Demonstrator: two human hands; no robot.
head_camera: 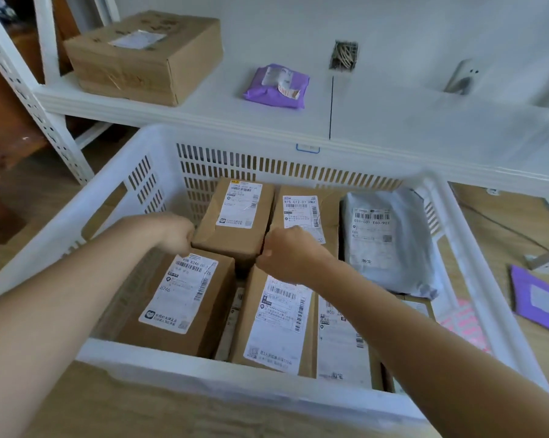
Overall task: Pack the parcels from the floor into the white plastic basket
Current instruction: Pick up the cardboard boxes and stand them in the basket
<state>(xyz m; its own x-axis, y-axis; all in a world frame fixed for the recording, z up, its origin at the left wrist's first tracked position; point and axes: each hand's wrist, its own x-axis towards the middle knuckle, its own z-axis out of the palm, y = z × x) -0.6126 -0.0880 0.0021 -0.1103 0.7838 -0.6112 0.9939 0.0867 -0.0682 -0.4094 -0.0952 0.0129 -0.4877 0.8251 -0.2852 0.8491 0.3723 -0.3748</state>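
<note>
Gripping 1 cardboard box (pixel 233 221) in the basket (pixel 184 361): left hand (pixel 175 232) and right hand (pixel 286 251).

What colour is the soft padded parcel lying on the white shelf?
Purple, with a white label; the soft padded parcel shows in the head view.

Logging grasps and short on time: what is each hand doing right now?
Left hand: grips the left side of the cardboard box in the white plastic basket.
Right hand: grips that box's right side.
</note>
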